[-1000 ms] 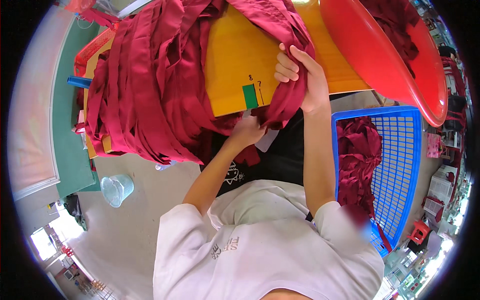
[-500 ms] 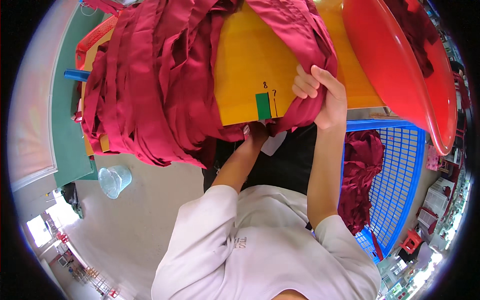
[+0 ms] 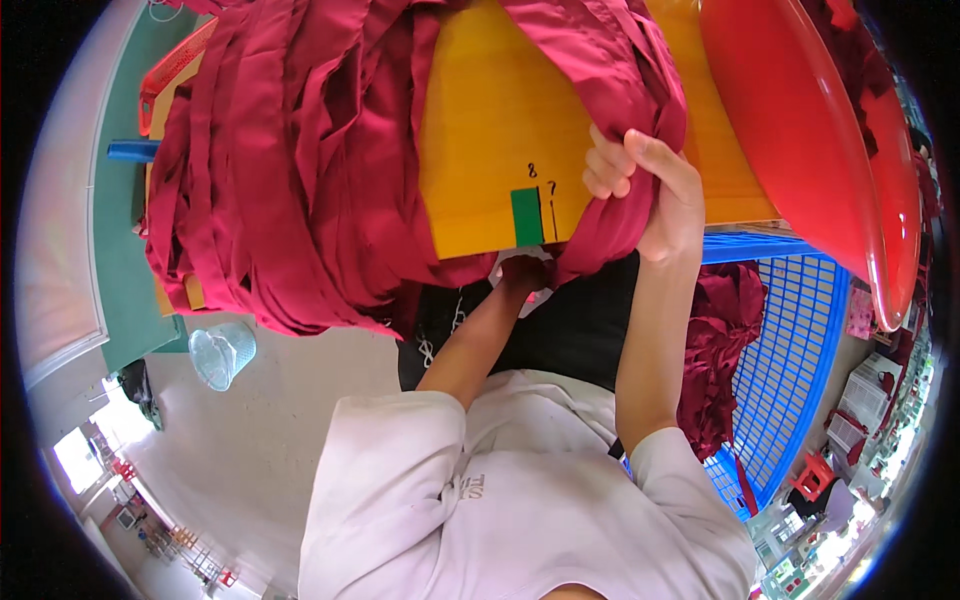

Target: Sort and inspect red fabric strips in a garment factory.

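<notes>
A bundle of dark red fabric strips (image 3: 645, 95) hangs in a loop over the yellow table (image 3: 490, 110). My right hand (image 3: 655, 185) grips this bundle, thumb on top and fingers curled round it. The bundle's lower end runs down past the table's near edge. There my left hand (image 3: 525, 271) is beside the strips, in shadow just under the edge; its fingers are mostly hidden, so what it holds does not show. A large pile of the same red strips (image 3: 290, 170) drapes over the table's left side. A green mark (image 3: 526, 217) lies near the edge between my hands.
A big red plastic basin (image 3: 800, 120) leans at the right. Below it a blue plastic basket (image 3: 800, 330) holds crumpled red fabric (image 3: 715, 350). A pale blue wastebasket (image 3: 222, 356) stands on the floor at the left. A red basket (image 3: 175, 75) is behind the pile.
My right hand stays closed on the strips and has shifted slightly right. My left hand has moved a little, under the table edge. The view has turned slightly.
</notes>
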The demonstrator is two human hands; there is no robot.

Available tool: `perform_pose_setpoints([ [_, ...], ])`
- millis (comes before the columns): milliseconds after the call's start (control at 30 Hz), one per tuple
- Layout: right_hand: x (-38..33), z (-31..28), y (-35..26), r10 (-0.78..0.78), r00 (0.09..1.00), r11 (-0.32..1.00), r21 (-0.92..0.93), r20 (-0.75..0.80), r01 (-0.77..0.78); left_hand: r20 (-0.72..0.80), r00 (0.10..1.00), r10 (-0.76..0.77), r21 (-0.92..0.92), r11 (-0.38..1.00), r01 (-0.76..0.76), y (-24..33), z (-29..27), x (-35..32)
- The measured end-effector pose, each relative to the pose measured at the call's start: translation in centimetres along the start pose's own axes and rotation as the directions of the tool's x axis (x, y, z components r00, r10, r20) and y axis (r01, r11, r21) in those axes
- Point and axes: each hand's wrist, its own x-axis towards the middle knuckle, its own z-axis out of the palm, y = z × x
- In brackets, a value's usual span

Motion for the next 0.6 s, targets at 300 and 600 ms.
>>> perform_pose_setpoints([
  [300,0.3,-0.3,0.1,-0.081,0.995,0.977,0.202,0.059,0.067,-0.634,0.77,0.078,-0.376,0.839,-0.394,3.9,-2.4,-6.5],
  [600,-0.4,0.9,0.2,-0.077,0.995,0.997,-0.017,-0.061,0.076,-0.26,0.955,-0.14,-0.154,0.983,0.102,3.6,-1.0,-3.9],
])
